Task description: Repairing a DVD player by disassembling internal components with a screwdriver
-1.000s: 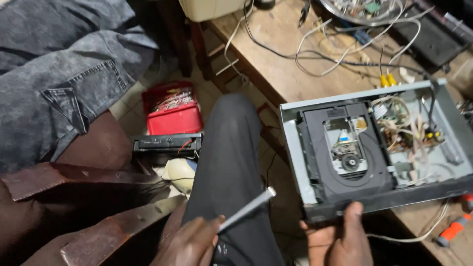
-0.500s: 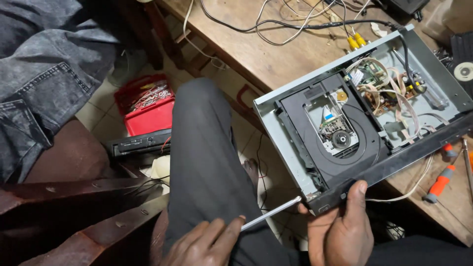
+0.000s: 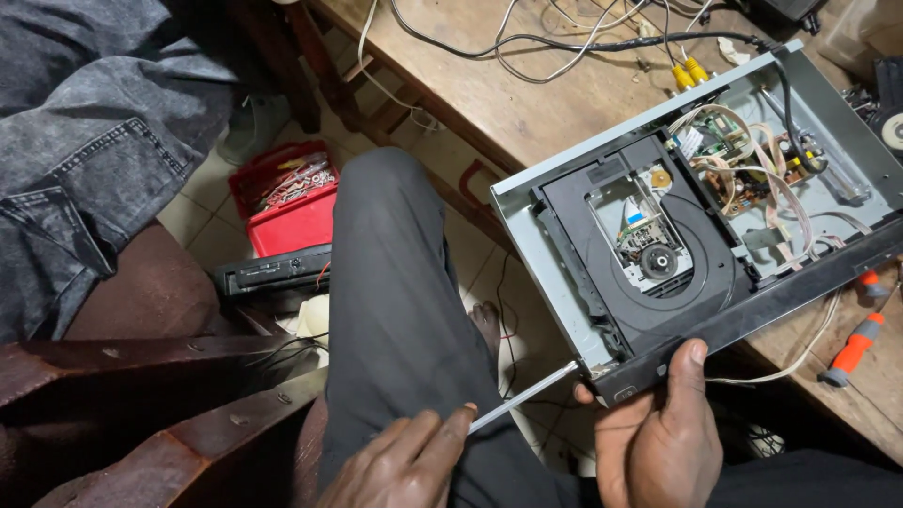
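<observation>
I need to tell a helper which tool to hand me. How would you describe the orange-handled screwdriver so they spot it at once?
Start at the wooden table and the opened disc player on it, which the right hand grips by its front corner. Just past the player's front edge, at the far right, lies the screwdriver. It is the only thing there with a bright orange handle, unlike the plain metal rod in the left hand.

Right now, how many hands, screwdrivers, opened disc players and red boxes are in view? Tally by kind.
Hands: 2, the left hand and the right hand
Screwdrivers: 2, a metal-shafted one in the left hand and an orange-handled one on the wooden table
Opened disc players: 1
Red boxes: 1
Total: 6
</observation>
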